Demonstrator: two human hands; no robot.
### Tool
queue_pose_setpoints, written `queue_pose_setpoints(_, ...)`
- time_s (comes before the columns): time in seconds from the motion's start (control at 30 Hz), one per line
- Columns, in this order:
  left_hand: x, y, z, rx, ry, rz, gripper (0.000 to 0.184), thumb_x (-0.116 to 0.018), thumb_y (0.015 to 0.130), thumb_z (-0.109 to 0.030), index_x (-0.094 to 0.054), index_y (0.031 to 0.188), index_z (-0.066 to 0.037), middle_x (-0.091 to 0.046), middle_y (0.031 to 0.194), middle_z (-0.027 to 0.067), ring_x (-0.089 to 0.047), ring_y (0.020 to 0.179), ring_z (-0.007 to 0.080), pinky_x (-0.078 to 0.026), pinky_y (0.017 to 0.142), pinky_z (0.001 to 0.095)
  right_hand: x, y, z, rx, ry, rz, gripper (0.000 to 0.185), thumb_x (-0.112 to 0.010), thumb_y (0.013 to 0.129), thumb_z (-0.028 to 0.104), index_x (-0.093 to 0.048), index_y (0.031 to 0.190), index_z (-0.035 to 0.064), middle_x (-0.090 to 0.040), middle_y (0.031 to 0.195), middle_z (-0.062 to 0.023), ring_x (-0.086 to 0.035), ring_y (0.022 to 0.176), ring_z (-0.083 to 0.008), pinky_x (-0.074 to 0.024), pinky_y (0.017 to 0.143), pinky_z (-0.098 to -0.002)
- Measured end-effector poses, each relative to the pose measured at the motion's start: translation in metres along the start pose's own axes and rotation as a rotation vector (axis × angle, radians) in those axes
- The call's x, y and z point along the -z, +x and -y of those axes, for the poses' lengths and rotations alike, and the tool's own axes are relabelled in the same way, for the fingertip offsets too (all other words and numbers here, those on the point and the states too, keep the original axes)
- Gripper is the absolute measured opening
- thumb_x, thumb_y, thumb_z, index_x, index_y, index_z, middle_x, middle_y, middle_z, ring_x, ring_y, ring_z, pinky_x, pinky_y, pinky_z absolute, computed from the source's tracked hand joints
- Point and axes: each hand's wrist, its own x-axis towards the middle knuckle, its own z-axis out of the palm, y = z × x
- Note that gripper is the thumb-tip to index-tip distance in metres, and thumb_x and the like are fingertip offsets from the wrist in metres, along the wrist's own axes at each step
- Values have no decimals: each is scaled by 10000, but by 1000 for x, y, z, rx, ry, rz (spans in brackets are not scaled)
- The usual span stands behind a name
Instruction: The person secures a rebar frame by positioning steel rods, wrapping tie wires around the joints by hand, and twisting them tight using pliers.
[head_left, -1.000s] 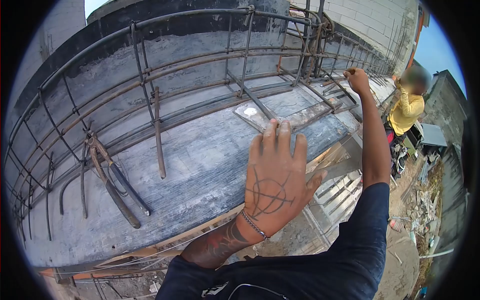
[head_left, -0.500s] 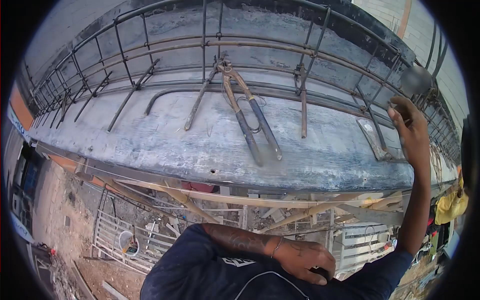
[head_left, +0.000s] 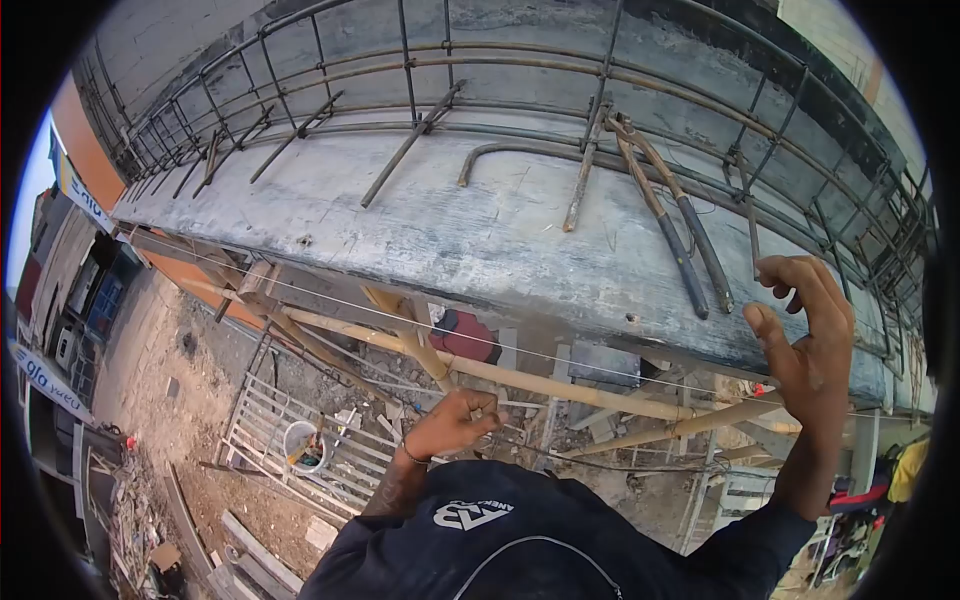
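Observation:
My left hand (head_left: 455, 424) is curled closed below the concrete ledge, in front of my dark shirt; anything inside its fingers is hidden. Over the ledge's right part, my right hand (head_left: 805, 330) has its thumb and bent fingers apart, with nothing between them. Just left of it lie long-handled pincers (head_left: 668, 205), jaws up against the rebar and handles pointing toward me, slightly spread. Thin wire loops beside the handles. Short rebar pieces (head_left: 410, 148) stick out from the rebar cage (head_left: 530, 55) across the pale ledge (head_left: 480, 235).
A taut string (head_left: 330, 300) runs along the ledge's front edge. Bamboo poles (head_left: 520, 378) and slatted frames (head_left: 345, 440) are below, with a white bucket (head_left: 303, 446). Part of a person's yellow clothing (head_left: 908, 470) shows at the far right.
The view has swung left, so the pincers now appear farther right. My left hand has left the ledge and curled closed. My right hand has come down near the pincers, its fingers apart.

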Motion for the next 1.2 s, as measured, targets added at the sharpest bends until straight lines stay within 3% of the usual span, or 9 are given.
queue_pose_setpoints(0.27,-29,-9,5,-157,-78,502,226,-588,888,-225,-596,873,0,-605,803,111,-595,796,213,-455,719,344,-55,59,33,-28,-432,250,525,-688,770,246,-415,1162,30,-590,968,-219,-609,859,-381,-463,730,-445)
queue_pose_setpoints(0.5,-12,-25,25,-133,-63,461,232,-579,890,-237,-592,896,-5,-601,846,117,-598,814,232,-459,740,350,-67,69,2,-268,-235,266,575,-590,749,48,-323,1258,42,-586,869,-230,-569,729,-409,-434,724,-462)
queue_pose_setpoints(0.7,-14,-26,19,-165,-129,435,207,-587,891,-215,-588,901,-8,-601,844,94,-597,807,193,-461,728,333,-33,60,18,-408,-203,177,368,-550,738,4,-500,1102,-10,-547,816,-157,-484,673,-175,-424,650,-321)
queue_pose_setpoints(0.83,-13,-19,9,-191,-255,514,195,-592,887,-195,-578,928,-5,-597,884,100,-586,869,200,-452,763,345,-23,9,-8,-197,-41,-187,394,-521,804,12,-479,1192,-40,-608,952,-121,-596,846,-191,-462,801,-310)
queue_pose_setpoints(0.97,-6,-15,-49,-771,-374,90,362,-631,853,-203,-501,1146,-35,-457,1213,164,-482,1105,318,-407,904,426,-16,-36,33,-175,-111,-329,470,-589,780,47,-466,1223,-50,-589,1070,-150,-613,899,-207,-485,796,-302)
queue_pose_setpoints(1.03,6,-16,-102,-923,-392,-296,555,-633,846,-287,-411,1267,-1,-387,1282,209,-439,1163,374,-380,956,443,-20,-59,66,-375,226,-270,460,-517,875,38,-398,1311,-43,-474,1276,-195,-485,1175,-276,-363,995,-354)
queue_pose_setpoints(1.1,18,-8,-150,-934,-416,-453,654,-579,868,-362,-338,1316,49,-371,1287,245,-411,1196,403,-361,982,435,-44,-66,103,-110,18,-318,513,-573,895,272,-429,1259,-59,-562,1139,-220,-613,944,-241,-509,722,-222)
queue_pose_setpoints(1.17,7,5,-162,-865,-385,-408,656,-546,881,-388,-340,1308,65,-378,1273,253,-418,1184,403,-362,975,436,-66,-79,110,-180,432,-257,498,-571,844,43,-398,1300,-57,-495,1242,-200,-518,1129,-274,-392,969,-354)
queue_pose_setpoints(1.2,3,10,-165,-809,-351,-366,662,-514,894,-413,-343,1301,80,-385,1258,260,-424,1172,404,-363,967,437,-69,-80,115,-187,349,-199,537,-611,813,51,-397,1293,-61,-513,1213,-192,-541,1091,-265,-425,928,-341)
